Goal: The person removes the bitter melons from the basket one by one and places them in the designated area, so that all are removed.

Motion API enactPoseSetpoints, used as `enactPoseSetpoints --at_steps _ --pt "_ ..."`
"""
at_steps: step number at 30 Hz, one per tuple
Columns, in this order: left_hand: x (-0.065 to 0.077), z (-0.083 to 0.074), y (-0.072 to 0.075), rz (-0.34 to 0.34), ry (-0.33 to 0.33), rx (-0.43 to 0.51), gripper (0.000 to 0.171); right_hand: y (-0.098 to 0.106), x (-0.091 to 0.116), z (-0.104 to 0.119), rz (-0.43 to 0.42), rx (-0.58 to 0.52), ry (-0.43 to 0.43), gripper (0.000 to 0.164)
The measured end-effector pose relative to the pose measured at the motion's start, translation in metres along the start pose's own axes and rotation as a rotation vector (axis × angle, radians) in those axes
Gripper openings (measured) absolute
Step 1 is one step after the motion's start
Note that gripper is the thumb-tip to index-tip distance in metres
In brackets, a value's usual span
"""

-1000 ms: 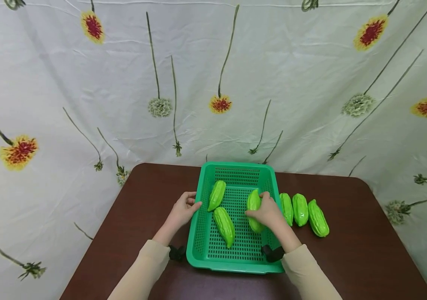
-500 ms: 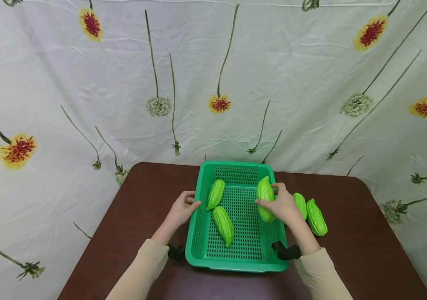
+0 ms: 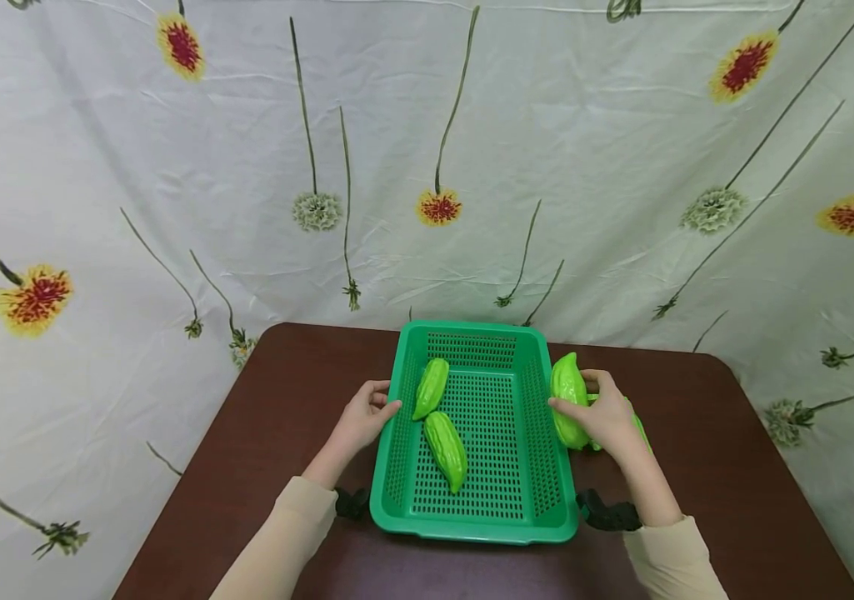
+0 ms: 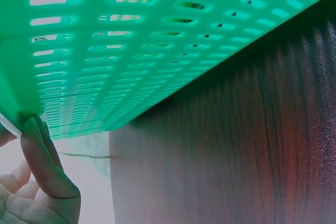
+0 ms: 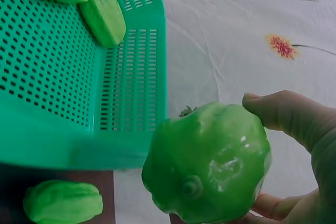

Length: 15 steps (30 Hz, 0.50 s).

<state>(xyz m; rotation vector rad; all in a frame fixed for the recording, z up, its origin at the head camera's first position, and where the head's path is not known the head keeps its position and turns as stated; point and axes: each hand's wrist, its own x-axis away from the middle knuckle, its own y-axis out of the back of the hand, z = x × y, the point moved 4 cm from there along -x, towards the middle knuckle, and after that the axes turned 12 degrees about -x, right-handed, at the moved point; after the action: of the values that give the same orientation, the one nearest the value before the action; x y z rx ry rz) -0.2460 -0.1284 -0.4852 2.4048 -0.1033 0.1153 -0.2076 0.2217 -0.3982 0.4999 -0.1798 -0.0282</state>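
Note:
A green plastic basket (image 3: 471, 535) with slotted walls stands on the table. My left hand (image 3: 362, 414) holds its left rim, thumb on top; in the left wrist view the fingers (image 4: 44, 169) press the outer wall. My right hand (image 3: 608, 414) grips a bright green bitter melon (image 3: 567, 392) between thumb and fingers, just outside the basket's right rim. The right wrist view shows this bitter melon (image 5: 207, 163) end-on, above table level. Two more bitter melons, a rear one (image 3: 432, 388) and a nearer one (image 3: 446, 452), lie in the basket's left half.
Right of the basket, further bitter melons lie on the dark wooden table (image 3: 726, 467), mostly hidden by my right hand; one bitter melon (image 5: 63, 202) shows in the right wrist view. A white flowered cloth (image 3: 397, 150) hangs behind the table.
My right hand has lifted the bitter melon out of the basket and carried it right, past the right rim. The left hand has stayed at the left rim.

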Motion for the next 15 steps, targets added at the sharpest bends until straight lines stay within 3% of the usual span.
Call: enactPoseSetpoints --at_steps 15 --pt "0.001 0.0 -0.002 0.003 -0.005 -0.015 0.048 0.024 0.013 -0.04 -0.003 0.049 -0.069 0.085"
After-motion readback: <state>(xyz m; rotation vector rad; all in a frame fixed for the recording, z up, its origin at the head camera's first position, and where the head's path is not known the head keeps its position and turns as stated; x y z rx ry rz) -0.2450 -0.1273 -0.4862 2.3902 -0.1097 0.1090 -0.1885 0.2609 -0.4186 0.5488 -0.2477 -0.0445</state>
